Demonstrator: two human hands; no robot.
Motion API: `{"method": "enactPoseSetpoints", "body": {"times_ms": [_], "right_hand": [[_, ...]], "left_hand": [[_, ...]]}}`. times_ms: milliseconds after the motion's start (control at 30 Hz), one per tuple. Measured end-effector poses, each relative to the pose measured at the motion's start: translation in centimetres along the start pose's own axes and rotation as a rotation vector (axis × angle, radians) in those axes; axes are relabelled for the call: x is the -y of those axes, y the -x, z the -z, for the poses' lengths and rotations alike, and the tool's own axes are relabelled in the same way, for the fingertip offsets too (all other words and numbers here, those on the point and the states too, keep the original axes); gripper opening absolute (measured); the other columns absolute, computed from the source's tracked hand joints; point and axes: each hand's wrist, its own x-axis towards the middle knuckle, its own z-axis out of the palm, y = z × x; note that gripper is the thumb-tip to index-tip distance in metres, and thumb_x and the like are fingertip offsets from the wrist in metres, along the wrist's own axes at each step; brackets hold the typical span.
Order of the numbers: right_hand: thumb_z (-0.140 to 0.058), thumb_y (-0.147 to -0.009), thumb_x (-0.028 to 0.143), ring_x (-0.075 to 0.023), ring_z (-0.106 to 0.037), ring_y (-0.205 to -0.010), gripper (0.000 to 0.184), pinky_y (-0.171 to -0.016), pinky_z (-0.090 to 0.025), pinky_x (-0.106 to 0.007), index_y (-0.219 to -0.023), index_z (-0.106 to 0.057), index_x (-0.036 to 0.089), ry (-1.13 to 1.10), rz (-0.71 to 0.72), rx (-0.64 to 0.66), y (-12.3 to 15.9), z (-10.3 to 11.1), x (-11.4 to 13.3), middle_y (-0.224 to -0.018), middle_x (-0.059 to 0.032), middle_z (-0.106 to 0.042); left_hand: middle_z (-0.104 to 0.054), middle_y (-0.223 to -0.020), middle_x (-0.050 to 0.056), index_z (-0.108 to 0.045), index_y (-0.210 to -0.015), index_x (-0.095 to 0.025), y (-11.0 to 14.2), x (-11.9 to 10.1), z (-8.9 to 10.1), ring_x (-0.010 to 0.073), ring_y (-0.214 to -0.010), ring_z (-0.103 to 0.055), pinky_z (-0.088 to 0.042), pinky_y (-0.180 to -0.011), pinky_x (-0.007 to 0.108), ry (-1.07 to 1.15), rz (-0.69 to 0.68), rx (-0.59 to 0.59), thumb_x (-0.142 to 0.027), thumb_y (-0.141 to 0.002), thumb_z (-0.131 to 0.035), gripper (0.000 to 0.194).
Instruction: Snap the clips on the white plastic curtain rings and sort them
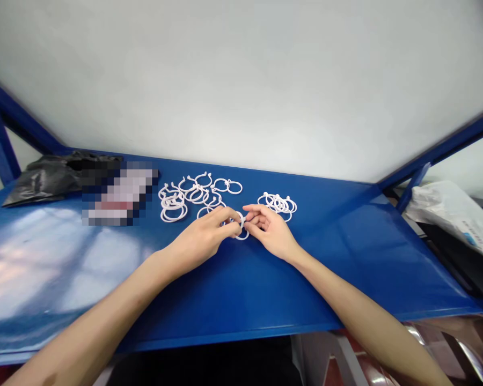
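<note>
White plastic curtain rings with small knobbed ends lie on a blue table. My left hand (215,228) pinches one white curtain ring (242,237) just above the table, thumb and fingers closed on its left side. From the other side, my right hand (272,230) has its thumb and fingertips closed at the same ring, near its knobbed end. The fingers hide part of the ring, so I cannot tell if it is fastened. Beyond my left hand spreads a loose group of curtain rings (174,219), some visibly open. A smaller cluster of rings (280,205) sits beyond my right hand.
A black plastic bag (48,179) lies at the table's left, beside a blurred-out flat object (124,193). At the right edge is a clear plastic bag (454,214) over something dark. Blue frame bars rise at both sides, and a pale wall (241,96) stands behind the blue table (241,295).
</note>
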Motion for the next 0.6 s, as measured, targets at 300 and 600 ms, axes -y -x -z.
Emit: {"method": "enactPoseSetpoints", "body": {"times_ms": [300,600], "right_hand": [[-0.059,-0.094,0.018,-0.0149,-0.066,-0.085,0.024,-0.079,-0.059,-0.033,-0.117,-0.065,0.023,0.24,0.294,-0.176,0.3,0.1,1.1,-0.1,-0.0043,-0.065],[-0.06,-0.098,0.02,-0.017,-0.069,-0.089,0.019,-0.082,-0.062,-0.037,-0.115,-0.065,0.026,0.45,0.514,-0.198,0.9,0.0,2.3,-0.107,-0.0057,-0.067]], "left_hand": [[-0.068,-0.113,0.007,-0.059,-0.119,-0.022,-0.6,-0.9,0.4,0.0228,-0.105,-0.066,-0.056,-0.09,0.04,0.132,0.246,-0.043,-0.037,-0.096,-0.063,0.028],[-0.075,-0.091,-0.001,-0.068,-0.1,-0.023,-1.4,-2.1,1.0,0.0151,-0.081,-0.069,-0.053,-0.07,0.027,0.503,0.439,0.007,-0.034,-0.099,-0.053,0.02]]}}
